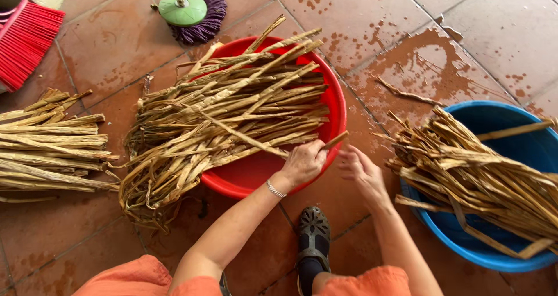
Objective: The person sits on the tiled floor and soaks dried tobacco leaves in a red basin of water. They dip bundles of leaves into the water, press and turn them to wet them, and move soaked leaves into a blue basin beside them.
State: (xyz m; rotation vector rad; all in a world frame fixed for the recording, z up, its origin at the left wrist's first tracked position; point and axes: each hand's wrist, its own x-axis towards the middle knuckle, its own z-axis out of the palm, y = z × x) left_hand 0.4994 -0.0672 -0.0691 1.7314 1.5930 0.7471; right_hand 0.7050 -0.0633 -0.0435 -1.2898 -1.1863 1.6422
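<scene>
Head view: left hand [303,162] clamps 1 long dry tan plant strip [256,140] over the round red plastic basin [337,107]; right hand [359,169], fingers loosely apart, holds nothing beside it.

Single head-worn cam, no second view to overlap with: looks steeply down and forward from above the person's lap onto a wet tiled floor [476,23], close range. Both forearms enter from the bottom edge; red basin [340,113] sits mid-frame, blue basin [500,261] is cut by the right edge, red broom [26,37] by the top-left corner.
</scene>
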